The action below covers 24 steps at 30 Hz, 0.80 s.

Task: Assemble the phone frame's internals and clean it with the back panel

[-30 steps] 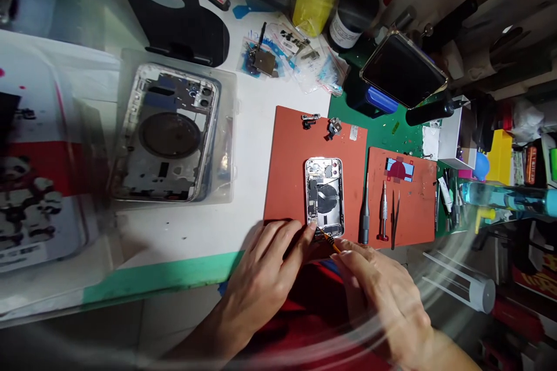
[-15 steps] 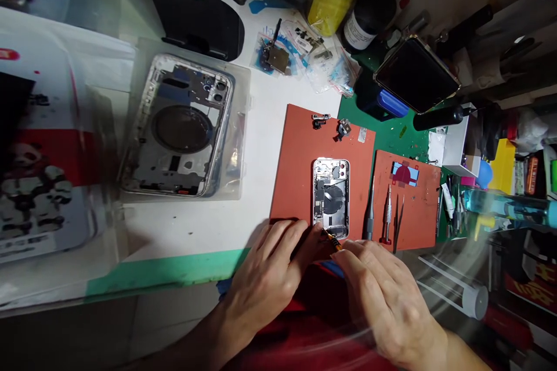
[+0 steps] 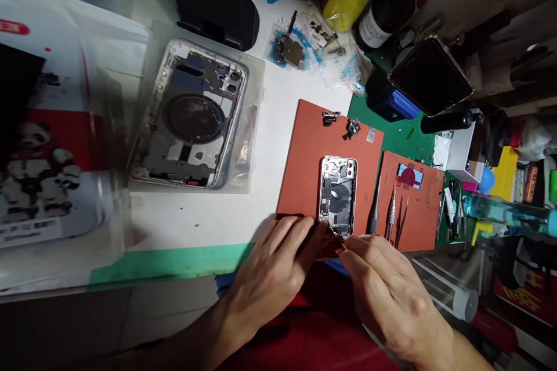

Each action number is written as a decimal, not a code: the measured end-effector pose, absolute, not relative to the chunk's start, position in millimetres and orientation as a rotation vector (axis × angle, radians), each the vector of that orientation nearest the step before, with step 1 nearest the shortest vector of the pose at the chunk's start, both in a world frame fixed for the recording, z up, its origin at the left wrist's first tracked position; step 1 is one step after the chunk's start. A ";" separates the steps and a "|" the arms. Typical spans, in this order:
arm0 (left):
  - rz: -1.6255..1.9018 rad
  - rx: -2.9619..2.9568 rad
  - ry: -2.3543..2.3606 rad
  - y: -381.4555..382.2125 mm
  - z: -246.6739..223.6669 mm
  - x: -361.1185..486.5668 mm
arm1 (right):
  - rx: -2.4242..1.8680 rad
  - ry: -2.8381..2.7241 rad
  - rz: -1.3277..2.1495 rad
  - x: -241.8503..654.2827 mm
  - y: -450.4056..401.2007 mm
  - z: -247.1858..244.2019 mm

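An opened phone housing (image 3: 338, 200) with parts inside lies on a red-brown mat (image 3: 300, 156). My left hand (image 3: 276, 260) rests at its lower left corner, fingers bent, with the index finger and thumb reaching the frame. In my right hand (image 3: 387, 290) is a thin yellow-and-black screwdriver (image 3: 339, 238), pinched between the fingers. Its tip points into the lower end of the housing. The left fingertips are partly in shadow, so their exact grip on the housing edge is hard to see.
Small metal parts (image 3: 353, 127) lie at the mat's top. Tweezers (image 3: 402, 223) and a silver driver (image 3: 391, 217) rest on a second mat (image 3: 424, 208). A larger phone housing (image 3: 195, 118) sits in a clear tray at the left. A dark-screened phone (image 3: 430, 76) stands at the upper right.
The camera view has shifted, so the bench appears further right. The screwdriver now leans more visibly over the lower end of the housing. Both hands keep their holds.
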<state>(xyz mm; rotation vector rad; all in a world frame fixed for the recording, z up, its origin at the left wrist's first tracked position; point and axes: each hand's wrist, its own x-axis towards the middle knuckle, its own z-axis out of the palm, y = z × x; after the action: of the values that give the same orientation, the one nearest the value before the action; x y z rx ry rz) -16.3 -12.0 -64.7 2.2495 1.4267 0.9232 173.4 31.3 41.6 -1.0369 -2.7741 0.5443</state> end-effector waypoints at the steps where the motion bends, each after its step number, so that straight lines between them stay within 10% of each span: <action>1: 0.915 2.248 1.426 -12.3 -65.3 -16.6 | -1.049 -2.779 0.572 174.4 31.5 42.4; 24: 0.914 2.253 1.437 -11.9 -67.0 -17.6 | -1.038 -2.855 0.480 184.4 35.2 43.0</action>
<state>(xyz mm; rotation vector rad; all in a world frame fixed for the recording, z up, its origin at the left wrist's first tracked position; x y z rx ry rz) -17.6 -11.9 -67.0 2.2531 1.4371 0.9139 184.4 35.2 43.0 -1.0376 -2.8552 0.4804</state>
